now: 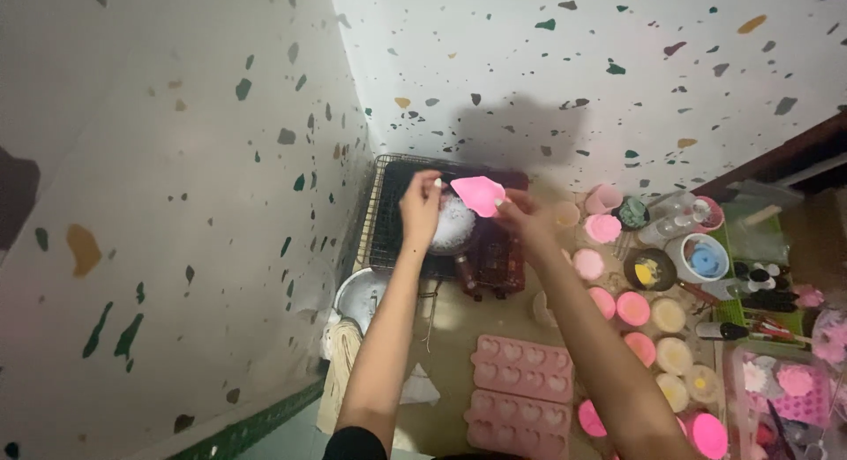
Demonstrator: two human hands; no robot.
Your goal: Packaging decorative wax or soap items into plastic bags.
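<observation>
Left hand [420,206] and right hand [520,215]: both raised, together pinching a flat, flexible pink silicone piece [477,194] by its edges, the left fingertips at its left end, the right hand at its lower right. The piece hangs above a pan of white flakes [453,224] on a black wire rack [393,215] against the speckled wall. Nearer: two pink silicone heart moulds [522,393]; right, a row of round pink and cream cast pieces [642,323].

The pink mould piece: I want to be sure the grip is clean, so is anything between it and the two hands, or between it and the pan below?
Nothing visible. The right hand pinches the pink mould piece directly, and the left hand is beside it. Only open air shows between it and the pan of white flakes.
</observation>
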